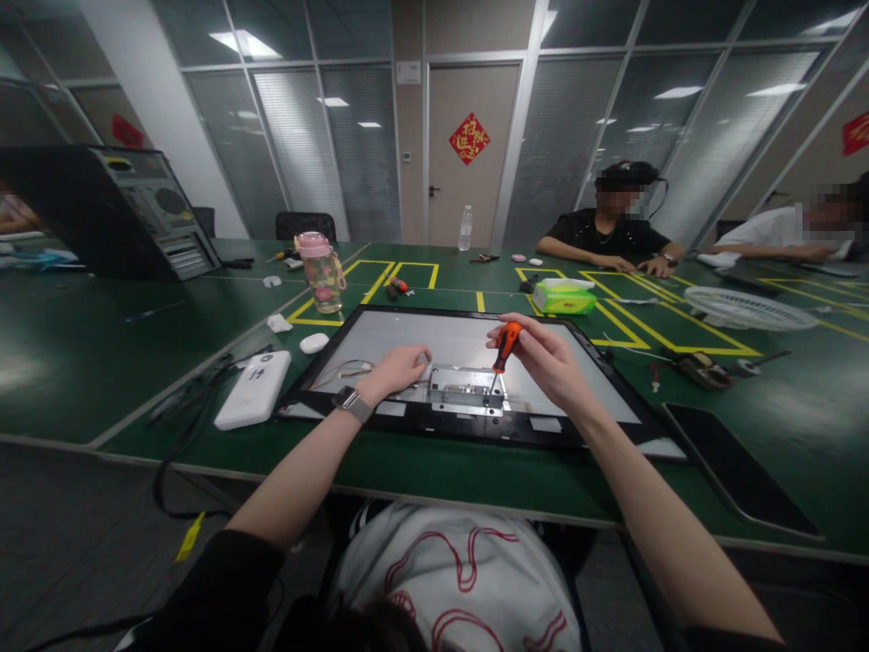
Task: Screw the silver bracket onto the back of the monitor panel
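Note:
My right hand (547, 358) grips an orange-and-black screwdriver (508, 347), its handle up and its shaft pointing down. The tip meets the right end of a silver metal bracket (465, 389), though the exact contact is too small to see. That bracket lies on the grey back of a black-framed display panel (353, 398), near its front edge. Just left of the bracket is my left hand (400, 369), with a watch on the wrist. Its fingers are curled closed at the bracket's left end; what they hold, if anything, is hidden. Thin wires (339, 369) run beside it.
A white power bank (254, 389), white case (313, 343) and pink-lided bottle (319, 276) stand left of the panel. A dark tablet-like slab (740, 466) lies right, near the table edge. Behind are a green tissue pack (563, 296) and two people. A computer tower (146, 213) stands far left.

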A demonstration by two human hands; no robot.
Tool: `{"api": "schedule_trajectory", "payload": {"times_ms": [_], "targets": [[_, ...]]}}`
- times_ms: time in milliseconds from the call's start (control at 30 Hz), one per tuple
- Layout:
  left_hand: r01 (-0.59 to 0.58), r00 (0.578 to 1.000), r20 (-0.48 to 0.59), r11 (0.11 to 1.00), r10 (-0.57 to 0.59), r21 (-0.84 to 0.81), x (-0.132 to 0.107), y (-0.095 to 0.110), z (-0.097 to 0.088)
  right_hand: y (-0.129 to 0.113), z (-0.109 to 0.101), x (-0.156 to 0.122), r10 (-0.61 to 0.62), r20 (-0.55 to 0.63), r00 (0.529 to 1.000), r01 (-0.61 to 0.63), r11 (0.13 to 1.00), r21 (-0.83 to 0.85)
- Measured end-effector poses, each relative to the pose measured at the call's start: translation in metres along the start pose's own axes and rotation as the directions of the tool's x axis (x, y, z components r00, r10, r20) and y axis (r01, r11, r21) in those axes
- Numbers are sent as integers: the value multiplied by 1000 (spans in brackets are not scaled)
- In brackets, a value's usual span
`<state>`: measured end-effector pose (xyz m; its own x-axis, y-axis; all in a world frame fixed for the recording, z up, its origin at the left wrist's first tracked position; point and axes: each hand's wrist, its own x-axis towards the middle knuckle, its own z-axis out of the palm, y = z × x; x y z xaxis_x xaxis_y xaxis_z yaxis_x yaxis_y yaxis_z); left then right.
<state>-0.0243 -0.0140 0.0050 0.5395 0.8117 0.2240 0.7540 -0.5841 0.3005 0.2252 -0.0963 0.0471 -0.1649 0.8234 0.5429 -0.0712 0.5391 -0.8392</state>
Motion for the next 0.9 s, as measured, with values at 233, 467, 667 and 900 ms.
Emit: {"api": "schedule_trajectory", "payload": {"times_ms": [233, 467, 667, 900], "targets": [[5, 1000, 5, 1000, -5, 9, 0, 1, 0, 3, 5, 0, -155, -163, 974, 111, 961, -252], [1, 1000, -5, 1000, -1, -4, 0, 2, -1, 11, 5, -2, -326, -243, 914, 192, 874, -447], [-1, 1000, -8, 1000, 0, -11, -1, 1, -1, 9, 8, -5, -255, -194, 947, 170, 914, -369], [4, 1000, 2, 1000, -4, -24, -1, 0, 0, 5, 8, -3, -278, -175, 944, 176, 877, -447]]}}
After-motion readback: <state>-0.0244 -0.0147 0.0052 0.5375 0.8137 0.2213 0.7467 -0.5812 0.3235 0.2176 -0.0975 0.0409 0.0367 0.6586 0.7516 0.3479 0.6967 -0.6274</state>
